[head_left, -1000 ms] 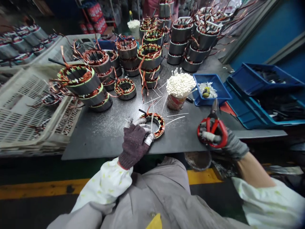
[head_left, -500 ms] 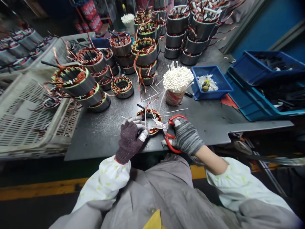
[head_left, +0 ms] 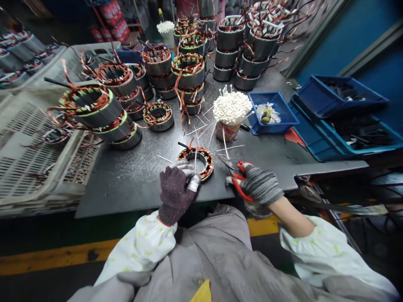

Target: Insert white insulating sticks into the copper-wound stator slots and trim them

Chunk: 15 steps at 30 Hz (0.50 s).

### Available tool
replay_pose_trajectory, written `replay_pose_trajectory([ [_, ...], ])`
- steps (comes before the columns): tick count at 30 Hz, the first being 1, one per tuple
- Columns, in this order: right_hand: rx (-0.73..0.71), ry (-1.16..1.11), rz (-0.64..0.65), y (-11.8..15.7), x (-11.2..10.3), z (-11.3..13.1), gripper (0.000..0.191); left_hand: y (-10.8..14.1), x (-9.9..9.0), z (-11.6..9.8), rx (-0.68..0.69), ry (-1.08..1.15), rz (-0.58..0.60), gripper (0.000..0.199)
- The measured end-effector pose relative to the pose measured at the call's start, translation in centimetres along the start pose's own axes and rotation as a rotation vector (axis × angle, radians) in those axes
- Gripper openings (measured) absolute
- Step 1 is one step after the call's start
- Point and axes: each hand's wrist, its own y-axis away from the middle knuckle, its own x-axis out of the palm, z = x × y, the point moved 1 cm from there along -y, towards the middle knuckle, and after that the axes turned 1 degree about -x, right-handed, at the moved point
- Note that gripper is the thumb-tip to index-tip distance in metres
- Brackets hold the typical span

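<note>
A ring-shaped motor stator [head_left: 208, 161] with copper windings lies on the metal bench in front of me. My left hand [head_left: 176, 191], in a dark maroon glove with bare or taped fingertips, is closed on its near-left rim. A thin white cable tie [head_left: 195, 158] stands up by the left thumb; whether the fingers pinch it too is hard to see. My right hand [head_left: 260, 184], in a grey striped glove, holds red-handled scissors [head_left: 243, 191]. Their blades point up and left, just right of the stator and apart from it. Another white strip [head_left: 225, 144] is near the blade tips.
Behind the stator stands a cup [head_left: 225, 132] packed with white cable ties [head_left: 231, 107]; loose ties lie around it. A blue tray [head_left: 273, 126] holds white scraps and a yellow item. Stacked stators [head_left: 189, 77] fill the back and left. Plastic crates [head_left: 40, 155] stand left, blue bins [head_left: 315, 138] right.
The scissors have pulled back right, away from the stator and the upright tie. A white strip now shows near their tips. My left hand stays at the stator's rim.
</note>
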Motion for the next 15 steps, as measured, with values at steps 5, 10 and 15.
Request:
replay_pose_trajectory([
  [5, -0.027, 0.100, 0.021, -2.3, -1.2, 1.4, 0.064, 0.5, 0.2, -0.6, 0.003, -0.050, -0.007, 0.009],
  [10, -0.017, 0.201, 0.110, -3.3, -2.7, 2.2, 0.050, 0.3, -0.1, -0.4, 0.043, 0.007, -0.011, 0.012],
  [15, -0.145, 0.219, 0.079, -0.3, -3.7, 1.2, 0.058, 0.3, -0.6, -0.1, -0.110, 0.152, -0.066, 0.025],
])
